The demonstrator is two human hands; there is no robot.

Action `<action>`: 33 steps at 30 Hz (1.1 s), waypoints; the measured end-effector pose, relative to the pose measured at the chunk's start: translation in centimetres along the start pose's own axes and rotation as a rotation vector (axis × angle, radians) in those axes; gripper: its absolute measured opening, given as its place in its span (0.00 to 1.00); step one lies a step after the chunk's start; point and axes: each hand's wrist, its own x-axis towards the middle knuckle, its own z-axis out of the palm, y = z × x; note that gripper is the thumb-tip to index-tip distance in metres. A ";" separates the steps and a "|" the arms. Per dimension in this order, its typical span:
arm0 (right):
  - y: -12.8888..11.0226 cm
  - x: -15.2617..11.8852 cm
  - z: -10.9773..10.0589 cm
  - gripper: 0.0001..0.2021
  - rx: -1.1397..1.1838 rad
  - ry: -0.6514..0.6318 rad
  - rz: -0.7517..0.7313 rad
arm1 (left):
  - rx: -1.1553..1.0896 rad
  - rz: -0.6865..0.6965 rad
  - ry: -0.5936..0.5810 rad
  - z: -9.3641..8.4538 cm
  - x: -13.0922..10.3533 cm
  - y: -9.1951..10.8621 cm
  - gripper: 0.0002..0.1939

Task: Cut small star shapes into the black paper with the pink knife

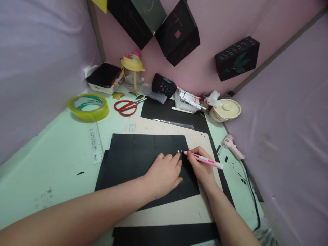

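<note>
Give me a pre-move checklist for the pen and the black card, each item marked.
1. Pink pen held in the right hand: ok.
2. Left hand resting on the black card: ok.
3. Pen tip touching the card: cannot tell, too small.
4. Scissors off the card: ok, lying beyond it.
5. Ruler on the card: not ok, it lies to the left.

Left hand (164, 173) palm down; right hand (203, 169) just right of it, pinch grip. Left forearm (84, 210) enters near left, right forearm (228, 213) near right.
</note>
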 end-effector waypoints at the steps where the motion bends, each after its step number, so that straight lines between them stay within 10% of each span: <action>1: 0.0 0.0 0.0 0.09 -0.006 -0.005 -0.003 | -0.001 -0.001 -0.001 0.0 0.0 0.0 0.26; 33: 0.7 -0.1 -0.2 0.08 0.001 -0.027 -0.053 | 0.000 0.001 0.006 -0.3 -0.1 0.0 0.26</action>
